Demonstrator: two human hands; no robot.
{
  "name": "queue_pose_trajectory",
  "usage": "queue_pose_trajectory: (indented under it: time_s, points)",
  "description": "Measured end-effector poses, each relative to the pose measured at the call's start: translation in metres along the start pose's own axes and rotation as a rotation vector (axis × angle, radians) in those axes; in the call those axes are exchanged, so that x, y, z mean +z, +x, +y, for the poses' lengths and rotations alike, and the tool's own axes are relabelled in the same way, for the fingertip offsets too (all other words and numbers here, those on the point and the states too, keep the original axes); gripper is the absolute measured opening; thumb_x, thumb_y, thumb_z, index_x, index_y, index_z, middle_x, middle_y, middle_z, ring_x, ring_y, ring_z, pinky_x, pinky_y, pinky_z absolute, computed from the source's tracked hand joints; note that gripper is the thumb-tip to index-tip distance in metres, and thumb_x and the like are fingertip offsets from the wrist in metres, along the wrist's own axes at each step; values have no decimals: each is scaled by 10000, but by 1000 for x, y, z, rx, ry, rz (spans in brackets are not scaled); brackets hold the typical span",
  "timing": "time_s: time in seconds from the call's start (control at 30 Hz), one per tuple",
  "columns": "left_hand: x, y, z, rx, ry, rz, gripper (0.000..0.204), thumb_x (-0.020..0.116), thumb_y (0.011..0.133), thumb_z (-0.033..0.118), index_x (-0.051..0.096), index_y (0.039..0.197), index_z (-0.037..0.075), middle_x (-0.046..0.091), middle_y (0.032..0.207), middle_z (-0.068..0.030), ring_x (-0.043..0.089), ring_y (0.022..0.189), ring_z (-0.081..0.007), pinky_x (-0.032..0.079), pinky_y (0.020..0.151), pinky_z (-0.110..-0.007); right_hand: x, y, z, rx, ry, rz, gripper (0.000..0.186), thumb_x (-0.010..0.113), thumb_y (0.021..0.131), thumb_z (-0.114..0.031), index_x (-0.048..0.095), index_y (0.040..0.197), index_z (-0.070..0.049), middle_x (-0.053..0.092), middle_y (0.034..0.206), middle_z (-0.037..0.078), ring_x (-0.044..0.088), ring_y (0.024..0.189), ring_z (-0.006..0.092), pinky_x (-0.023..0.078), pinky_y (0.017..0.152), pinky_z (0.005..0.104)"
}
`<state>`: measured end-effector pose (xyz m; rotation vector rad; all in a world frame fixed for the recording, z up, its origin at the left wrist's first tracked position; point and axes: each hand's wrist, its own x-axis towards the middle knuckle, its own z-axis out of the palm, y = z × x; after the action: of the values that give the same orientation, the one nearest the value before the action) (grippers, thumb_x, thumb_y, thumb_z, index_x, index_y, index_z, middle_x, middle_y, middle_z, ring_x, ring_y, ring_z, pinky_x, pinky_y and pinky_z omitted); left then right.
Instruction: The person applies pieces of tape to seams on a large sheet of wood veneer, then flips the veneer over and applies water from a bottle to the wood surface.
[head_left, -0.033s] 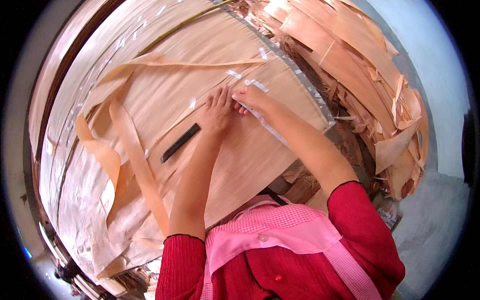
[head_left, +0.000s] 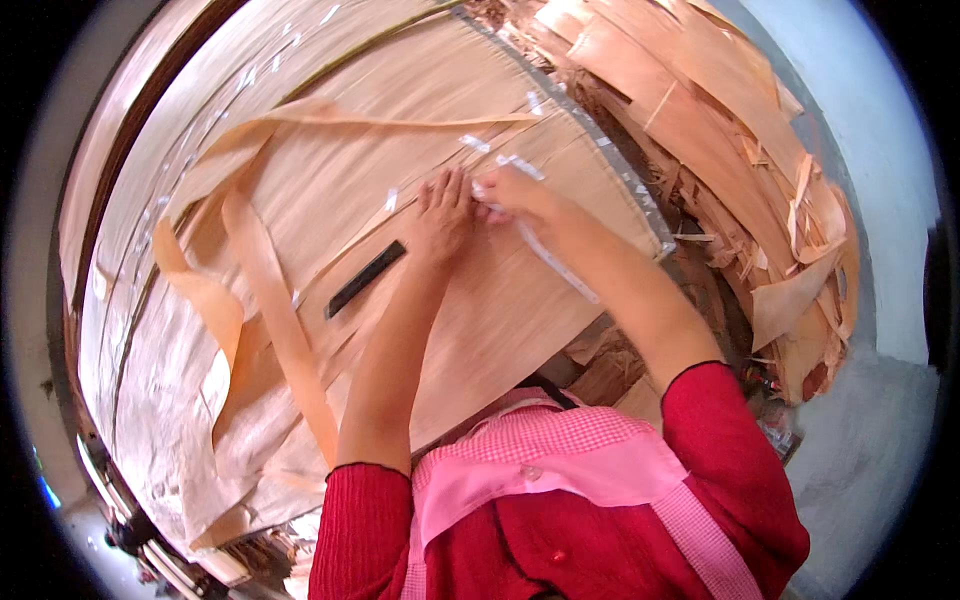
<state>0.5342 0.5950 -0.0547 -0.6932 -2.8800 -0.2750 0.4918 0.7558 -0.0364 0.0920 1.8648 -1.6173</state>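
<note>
My left hand [head_left: 444, 222] lies flat, fingers stretched out, on a large sheet of pale wood veneer [head_left: 500, 310]. Just to its right, my right hand [head_left: 503, 193] pinches a strip of white tape [head_left: 560, 262]. The strip's tail runs from under that hand toward the near right, beneath the forearm. Motion smears the right fingertips. Short bits of white tape [head_left: 520, 166] sit on the veneer beyond both hands. Left of my left forearm lies a dark, flat, bar-shaped tool [head_left: 366, 279]; its kind is unclear.
Long curling veneer strips [head_left: 262, 255] lie across the sheet on the left. A thin stick [head_left: 370, 48] rests at the far side. Beyond the right edge, torn veneer pieces [head_left: 690, 120] are heaped beside a pale blue wall [head_left: 840, 90].
My right hand has shifted slightly right, and more of the tape strip shows below it. My left hand stays flat on the veneer. The whole view has moved a little.
</note>
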Motion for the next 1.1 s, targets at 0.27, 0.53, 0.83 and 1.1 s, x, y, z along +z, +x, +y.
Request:
queue_pose_trajectory:
  time_s: [0.27, 0.53, 0.83, 1.1]
  points:
    - [-35, -12, -29, -130, -575, 226, 293, 535, 812, 104, 551, 1100, 51, 464, 1249, -148, 409, 1177, -301, 320, 986, -414, 11, -41, -58, -14, -549, 84, 163, 519, 838, -160, 619, 835, -30, 607, 672, 66, 553, 540, 114, 445, 478, 242]
    - [-55, -67, -40, -212, -196, 264, 405, 540, 782, 88, 482, 1173, 4, 425, 1286, -152, 419, 1152, -323, 353, 950, -411, 97, -16, -39, 38, 59, 43, 207, 536, 859, -206, 589, 760, -32, 586, 624, 50, 503, 467, 89, 379, 398, 220]
    - [-46, -69, -33, -148, 15, 59, 418, 461, 836, 190, 442, 1228, 47, 373, 1357, -77, 368, 1221, -231, 252, 1013, -442, 83, -3, -25, -70, -514, 38, 224, 548, 838, -174, 593, 707, 2, 607, 640, 93, 547, 467, 140, 424, 411, 260]
    - [-62, -72, -25, -148, -312, 171, 420, 470, 832, 142, 436, 1230, 10, 411, 1316, -135, 383, 1207, -289, 254, 1021, -435, 72, -65, -23, 152, -272, -50, 205, 522, 864, -178, 614, 759, -28, 606, 634, 51, 524, 465, 114, 402, 426, 236]
